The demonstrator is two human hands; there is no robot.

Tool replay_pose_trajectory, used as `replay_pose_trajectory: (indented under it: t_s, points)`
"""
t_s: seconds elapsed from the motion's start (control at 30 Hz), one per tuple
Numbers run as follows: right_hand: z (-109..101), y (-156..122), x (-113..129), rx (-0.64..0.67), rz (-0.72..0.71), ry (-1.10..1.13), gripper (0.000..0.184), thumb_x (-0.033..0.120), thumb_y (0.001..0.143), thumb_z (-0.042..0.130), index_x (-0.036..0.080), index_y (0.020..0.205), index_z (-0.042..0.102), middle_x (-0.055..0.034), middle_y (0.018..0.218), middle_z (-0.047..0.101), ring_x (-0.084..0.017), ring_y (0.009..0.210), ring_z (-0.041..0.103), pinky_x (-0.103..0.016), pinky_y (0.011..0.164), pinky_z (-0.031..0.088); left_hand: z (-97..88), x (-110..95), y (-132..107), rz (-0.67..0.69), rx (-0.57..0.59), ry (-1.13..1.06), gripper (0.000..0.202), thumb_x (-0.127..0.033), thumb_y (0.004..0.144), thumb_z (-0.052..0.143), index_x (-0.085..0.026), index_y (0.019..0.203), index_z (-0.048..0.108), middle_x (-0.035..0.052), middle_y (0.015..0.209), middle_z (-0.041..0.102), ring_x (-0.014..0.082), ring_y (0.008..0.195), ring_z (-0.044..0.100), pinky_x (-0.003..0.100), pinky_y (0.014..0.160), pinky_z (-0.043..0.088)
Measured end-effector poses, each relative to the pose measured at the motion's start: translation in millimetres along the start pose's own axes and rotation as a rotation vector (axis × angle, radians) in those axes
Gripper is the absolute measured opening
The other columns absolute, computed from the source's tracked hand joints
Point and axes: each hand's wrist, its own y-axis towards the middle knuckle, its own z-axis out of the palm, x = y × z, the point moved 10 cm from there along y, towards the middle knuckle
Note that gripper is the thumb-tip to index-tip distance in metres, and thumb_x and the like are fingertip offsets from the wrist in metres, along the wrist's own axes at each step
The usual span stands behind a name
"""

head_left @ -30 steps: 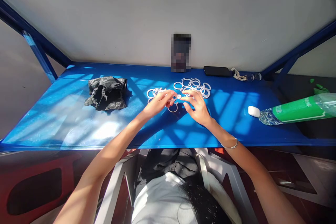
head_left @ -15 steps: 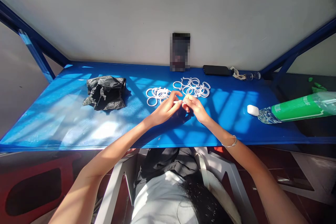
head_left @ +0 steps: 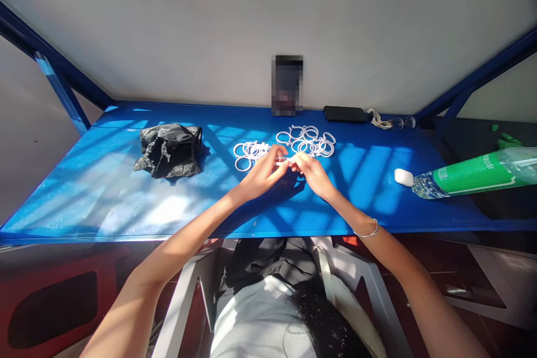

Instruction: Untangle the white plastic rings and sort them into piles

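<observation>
My left hand (head_left: 263, 174) and my right hand (head_left: 312, 172) meet fingertip to fingertip just above the table. Pinched between them is a white plastic ring (head_left: 283, 163), which looks like a curtain ring; most of it is hidden by my fingers. Behind my left hand lies a pile of similar white rings (head_left: 243, 164). A second pile of white rings (head_left: 312, 146), some with small knobs or eyelets on the rim, lies just beyond my right hand.
A crumpled black plastic bag (head_left: 170, 151) sits on the blue table (head_left: 104, 196) at left. Along the back are a black phone (head_left: 344, 114), a pale strap (head_left: 380, 118) and a blurred-out dark upright object (head_left: 287, 86). At right, a green-labelled bottle (head_left: 474, 173) lies beside a small white case (head_left: 404, 177).
Both hands stay in nearly the same place, with small shifts of the fingers around the ring. Less of the white ring shows between them now. The piles look unchanged.
</observation>
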Motion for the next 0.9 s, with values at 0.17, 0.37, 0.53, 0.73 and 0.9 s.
replay_pose_trajectory:
  t_s: [0.17,0.37,0.53,0.73,0.9]
  points:
    - [-22.8,6.3,2.9,-0.139,-0.176,-0.648,0.022,0.026,0.096,0.046,0.019,0.104,0.065,-0.0143,0.115,0.067,-0.033,0.114,0.055,-0.050,0.100,0.045,-23.8,0.5,5.3,0.067,-0.136,0.519,0.032,-0.034,0.096,0.054,-0.018,0.124,0.052,0.0121,0.116,0.064,0.0270,0.108,0.060,0.040,0.092,0.050]
    - [-28.3,12.2,-18.6,-0.073,-0.162,-0.853,0.024,0.028,0.096,0.051,0.021,0.114,0.066,-0.0144,0.131,0.061,-0.037,0.126,0.049,-0.054,0.101,0.044,-32.7,16.6,8.0,-0.006,-0.103,0.817,0.034,-0.031,0.097,0.053,-0.016,0.127,0.052,0.0162,0.123,0.064,0.0329,0.117,0.057,0.041,0.089,0.047]
    - [-30.5,11.7,-15.0,-0.094,-0.174,-0.844,0.022,0.029,0.101,0.047,0.026,0.094,0.068,-0.0105,0.127,0.061,-0.034,0.125,0.050,-0.052,0.100,0.044,-27.2,24.5,6.7,-0.069,-0.028,0.914,0.035,-0.028,0.096,0.054,-0.015,0.128,0.051,0.0158,0.124,0.064,0.0335,0.120,0.056,0.040,0.091,0.045]
    - [-28.8,11.8,-8.7,-0.104,-0.175,-0.830,0.016,0.021,0.097,0.054,0.022,0.088,0.067,-0.0116,0.113,0.065,-0.032,0.115,0.055,-0.048,0.096,0.046,-24.7,26.0,6.1,-0.075,0.000,0.950,0.033,-0.030,0.097,0.051,-0.015,0.127,0.051,0.0166,0.126,0.062,0.0332,0.120,0.055,0.040,0.089,0.045]
    - [-21.2,9.7,-9.4,-0.059,-0.208,-0.840,0.009,0.020,0.093,0.061,0.024,0.089,0.068,-0.0093,0.114,0.066,-0.032,0.114,0.054,-0.049,0.096,0.045,-24.0,26.1,5.9,-0.090,0.016,0.968,0.031,-0.029,0.096,0.053,-0.015,0.124,0.053,0.0165,0.124,0.062,0.0334,0.119,0.055,0.040,0.088,0.045]
